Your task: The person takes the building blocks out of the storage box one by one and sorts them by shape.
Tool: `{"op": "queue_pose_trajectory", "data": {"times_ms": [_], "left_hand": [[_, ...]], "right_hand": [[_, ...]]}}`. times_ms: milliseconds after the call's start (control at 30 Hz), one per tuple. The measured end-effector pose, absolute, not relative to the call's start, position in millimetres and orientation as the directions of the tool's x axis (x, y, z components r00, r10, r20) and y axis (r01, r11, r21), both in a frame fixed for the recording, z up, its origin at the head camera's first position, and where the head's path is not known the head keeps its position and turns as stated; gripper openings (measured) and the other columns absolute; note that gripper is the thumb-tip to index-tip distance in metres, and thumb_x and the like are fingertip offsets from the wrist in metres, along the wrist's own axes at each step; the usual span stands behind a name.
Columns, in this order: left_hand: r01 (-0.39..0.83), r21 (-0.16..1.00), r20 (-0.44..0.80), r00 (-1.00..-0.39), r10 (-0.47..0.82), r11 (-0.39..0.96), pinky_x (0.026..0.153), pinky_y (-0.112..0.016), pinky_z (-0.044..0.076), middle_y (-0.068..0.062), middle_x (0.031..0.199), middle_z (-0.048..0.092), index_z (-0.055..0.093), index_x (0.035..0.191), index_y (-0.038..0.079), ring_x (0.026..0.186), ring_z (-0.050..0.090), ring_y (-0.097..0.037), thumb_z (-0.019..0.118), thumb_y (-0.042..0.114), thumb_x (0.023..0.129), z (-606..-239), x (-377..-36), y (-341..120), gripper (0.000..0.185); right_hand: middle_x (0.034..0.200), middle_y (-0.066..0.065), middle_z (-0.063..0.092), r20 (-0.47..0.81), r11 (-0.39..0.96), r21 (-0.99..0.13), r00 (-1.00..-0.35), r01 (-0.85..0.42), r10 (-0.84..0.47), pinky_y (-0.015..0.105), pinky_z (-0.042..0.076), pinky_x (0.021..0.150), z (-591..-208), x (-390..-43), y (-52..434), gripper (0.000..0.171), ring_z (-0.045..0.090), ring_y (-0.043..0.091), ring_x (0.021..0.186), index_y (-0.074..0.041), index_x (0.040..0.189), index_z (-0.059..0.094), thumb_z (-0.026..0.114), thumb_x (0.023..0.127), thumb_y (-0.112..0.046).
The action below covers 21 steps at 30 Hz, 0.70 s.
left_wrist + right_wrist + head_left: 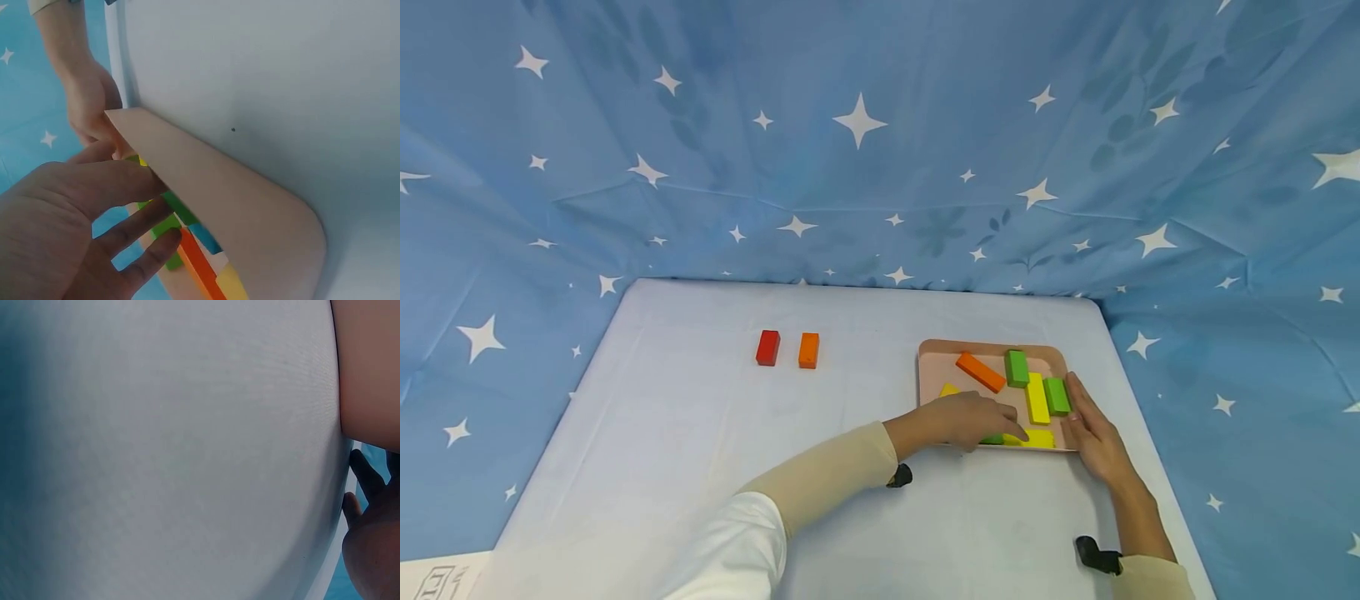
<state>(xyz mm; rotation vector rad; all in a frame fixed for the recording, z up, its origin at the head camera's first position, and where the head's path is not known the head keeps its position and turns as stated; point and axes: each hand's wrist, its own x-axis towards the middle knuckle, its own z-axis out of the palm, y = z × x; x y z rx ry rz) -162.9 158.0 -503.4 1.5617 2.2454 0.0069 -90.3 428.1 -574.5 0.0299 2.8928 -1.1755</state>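
A shallow pinkish tray (985, 345) holds several coloured blocks at the table's right side. My left hand (966, 419) reaches over its front wall, fingertips at a yellow block (1039, 438) lying along that wall. The left wrist view shows the thumb behind the tray wall (250, 200) and the other fingers spread loosely. My right hand (1097, 437) rests along the tray's right side with straight fingers, beside a green block (1057, 397). An upright yellow block (1037, 399), another green block (1017, 368) and an orange block (981, 372) lie farther in. A blue block (205, 237) shows only in the left wrist view.
A red block (767, 348) and a separate orange block (808, 351) stand on the white table (700, 417), left of the tray. Blue star-patterned cloth (880, 183) surrounds the table. A printed white sheet (445, 577) lies at the lower left.
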Motion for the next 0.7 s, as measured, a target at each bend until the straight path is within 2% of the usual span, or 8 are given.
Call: {"op": "queue_pose_trajectory", "data": {"times_ms": [167, 433, 500, 667, 700], "left_hand": [[0.917, 0.185, -0.349, -0.276, 0.896, 0.355, 0.108, -0.026, 0.046, 0.018, 0.148, 0.051, 0.049, 0.152, 0.048, 0.117, 0.055, -0.003, 0.075, 0.01, 0.096, -503, -160, 161, 0.072], [0.92, 0.185, -0.373, -0.26, 0.891, 0.346, 0.116, -0.028, 0.041, 0.02, 0.157, 0.047, 0.054, 0.148, 0.044, 0.141, 0.047, -0.007, 0.072, 0.009, 0.097, -505, -163, 155, 0.065], [0.925, 0.19, -0.357, -0.246, 0.901, 0.328, 0.117, -0.027, 0.04, 0.017, 0.158, 0.046, 0.054, 0.149, 0.042, 0.141, 0.046, -0.007, 0.07, 0.01, 0.099, -507, -164, 152, 0.062], [0.937, 0.199, -0.306, -0.22, 0.926, 0.288, 0.116, -0.024, 0.04, 0.013, 0.155, 0.049, 0.056, 0.149, 0.036, 0.138, 0.047, -0.007, 0.066, 0.013, 0.102, -513, -168, 148, 0.053], [0.94, 0.197, -0.294, -0.213, 0.932, 0.278, 0.116, -0.023, 0.04, 0.012, 0.153, 0.051, 0.057, 0.148, 0.035, 0.136, 0.048, -0.007, 0.066, 0.014, 0.103, -515, -168, 148, 0.051]], "right_hand": [[0.176, 0.005, 0.008, -0.021, 0.719, -0.694, -1.0, 0.019, 0.006, 0.068, 0.007, 0.125, -575, -90, 428, 0.06, 0.009, 0.044, 0.16, -0.028, 0.168, 0.01, 0.034, 0.114, -0.018], [0.176, 0.006, 0.009, -0.027, 0.729, -0.684, -1.0, 0.03, 0.015, 0.065, 0.007, 0.126, -574, -89, 427, 0.059, 0.008, 0.043, 0.161, -0.027, 0.168, 0.01, 0.033, 0.114, -0.021], [0.176, 0.006, 0.009, -0.022, 0.73, -0.683, -1.0, 0.022, 0.01, 0.059, 0.005, 0.129, -574, -89, 427, 0.059, 0.008, 0.042, 0.161, -0.027, 0.168, 0.01, 0.033, 0.114, -0.022], [0.176, 0.007, 0.01, 0.004, 0.731, -0.682, -1.0, -0.011, -0.011, 0.028, 0.0, 0.13, -576, -89, 428, 0.059, 0.008, 0.041, 0.161, -0.026, 0.168, 0.01, 0.033, 0.114, -0.021], [0.176, 0.008, 0.01, 0.008, 0.73, -0.683, -1.0, -0.015, -0.014, 0.025, -0.001, 0.129, -576, -89, 428, 0.059, 0.008, 0.041, 0.161, -0.025, 0.168, 0.011, 0.033, 0.114, -0.02]]}}
